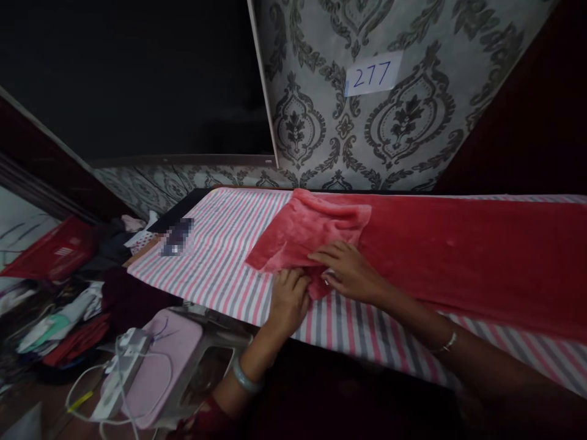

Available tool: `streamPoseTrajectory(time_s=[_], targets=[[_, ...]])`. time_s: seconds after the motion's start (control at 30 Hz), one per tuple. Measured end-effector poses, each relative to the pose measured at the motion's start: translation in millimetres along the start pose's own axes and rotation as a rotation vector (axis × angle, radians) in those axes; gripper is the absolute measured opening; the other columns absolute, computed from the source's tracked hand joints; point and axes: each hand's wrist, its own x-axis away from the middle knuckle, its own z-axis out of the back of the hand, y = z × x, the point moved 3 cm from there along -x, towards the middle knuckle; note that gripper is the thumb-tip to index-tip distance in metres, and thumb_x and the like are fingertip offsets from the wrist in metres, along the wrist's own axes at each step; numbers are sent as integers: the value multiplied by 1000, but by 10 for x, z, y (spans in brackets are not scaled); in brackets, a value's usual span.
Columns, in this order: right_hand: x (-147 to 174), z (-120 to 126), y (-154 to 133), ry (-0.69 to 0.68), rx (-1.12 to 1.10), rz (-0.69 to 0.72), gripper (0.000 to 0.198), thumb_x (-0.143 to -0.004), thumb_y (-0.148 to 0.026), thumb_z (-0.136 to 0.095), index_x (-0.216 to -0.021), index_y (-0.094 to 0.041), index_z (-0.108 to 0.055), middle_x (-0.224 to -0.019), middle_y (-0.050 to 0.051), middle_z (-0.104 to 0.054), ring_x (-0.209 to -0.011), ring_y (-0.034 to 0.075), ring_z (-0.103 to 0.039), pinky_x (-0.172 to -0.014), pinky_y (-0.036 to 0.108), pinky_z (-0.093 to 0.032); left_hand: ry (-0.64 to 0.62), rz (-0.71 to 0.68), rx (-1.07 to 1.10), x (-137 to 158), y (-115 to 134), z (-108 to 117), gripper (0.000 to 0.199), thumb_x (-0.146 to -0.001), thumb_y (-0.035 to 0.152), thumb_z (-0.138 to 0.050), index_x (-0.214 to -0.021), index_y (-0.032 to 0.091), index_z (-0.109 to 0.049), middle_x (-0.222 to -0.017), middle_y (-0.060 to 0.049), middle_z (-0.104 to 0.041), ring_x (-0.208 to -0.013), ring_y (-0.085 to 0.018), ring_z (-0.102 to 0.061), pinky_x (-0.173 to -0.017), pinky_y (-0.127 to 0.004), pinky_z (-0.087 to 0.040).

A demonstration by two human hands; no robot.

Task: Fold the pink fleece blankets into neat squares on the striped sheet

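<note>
A long piece of red plush fabric [468, 256] lies flat along the table, and its left end is folded over, showing a paler pink-red face. My left hand [290, 300] is closed at the front edge of that folded end, its fingers curled onto the cloth. Just to the right, my right hand [346, 270] grips the fabric near the same edge, fingers bent and the thumb below. A small pale glint shows by the right fingers; I cannot make out what it is. Under the fabric lies a striped cloth [197, 263] in pink, grey and white.
A dark pixelated object [178, 237] rests at the left of the striped cloth. Below left, a pink-topped stool [160, 360] carries a white power strip [120, 373] with cables. Clothes and a red basket [57, 250] are farther left. A large dark screen [137, 79] stands behind.
</note>
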Motion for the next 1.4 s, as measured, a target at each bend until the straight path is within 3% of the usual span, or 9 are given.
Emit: streamPoseTrajectory(time_s=[0.1,0.2,0.3,0.47,0.6,0.7,0.83,1.03,1.4], targets=[[-78,-148,-9,-29,49,-19,42,-82,-9,-58,-121,-20,-68,-108,11,-69,-102,28,-58,-91,47,-47,31,15,44,1,63,-42,28,-83,6,-52,-105,18,-63,-101,-8,-69,-96,-24,-57,-83,-39,-44],[-88,-149,83,163,-71,-26,31,-84,-5,-48,-103,-19,-69,-95,9,-69,-92,23,-61,-84,40,-51,91,1,39,35,92,-40,27,-82,6,-52,-104,19,-62,-95,-7,-69,-90,-24,-57,-80,-38,-43],[19,-73,124,310,-189,17,34,-84,-4,-44,-105,-21,-66,-108,9,-68,-102,21,-63,-87,37,-52,201,18,-46,94,93,10,29,-85,10,-52,-111,18,-62,-98,-10,-66,-89,-25,-57,-78,-39,-44],[216,-95,19,114,-73,59,39,-83,-7,-50,-117,-20,-66,-108,10,-70,-98,23,-64,-85,38,-51,223,36,-52,137,118,43,25,-88,11,-51,-109,16,-63,-97,-11,-62,-90,-25,-56,-74,-37,-45],[150,-46,-115,114,102,160,37,-91,-12,-54,-123,-23,-68,-113,9,-72,-98,23,-63,-85,39,-48,235,19,-62,137,143,42,25,-88,11,-51,-110,15,-63,-99,-12,-63,-92,-25,-55,-77,-39,-46],[-44,215,-116,341,72,198,30,-98,-13,-47,-111,-22,-72,-95,5,-75,-86,19,-66,-78,35,-50,227,18,-45,143,143,38,22,-88,9,-50,-103,17,-64,-93,-9,-62,-87,-23,-54,-76,-37,-45],[-148,543,-61,683,65,46,27,-99,-16,-51,-117,-24,-70,-105,5,-75,-96,21,-68,-85,39,-53,241,14,-44,163,160,48,24,-87,7,-52,-101,18,-67,-96,-9,-62,-91,-22,-55,-80,-36,-46],[197,46,-237,182,177,161,29,-95,-9,-48,-110,-17,-72,-100,10,-74,-93,22,-63,-79,36,-57,412,53,-154,199,224,88,16,-85,10,-60,-92,21,-69,-125,-13,-60,-121,-29,-49,-101,-44,-44],[220,-190,-386,62,73,127,26,-98,-15,-52,-117,-16,-69,-104,11,-71,-94,23,-62,-81,38,-56,320,-24,-150,216,192,59,21,-89,13,-54,-102,21,-67,-114,-11,-72,-117,-27,-59,-101,-46,-42]])
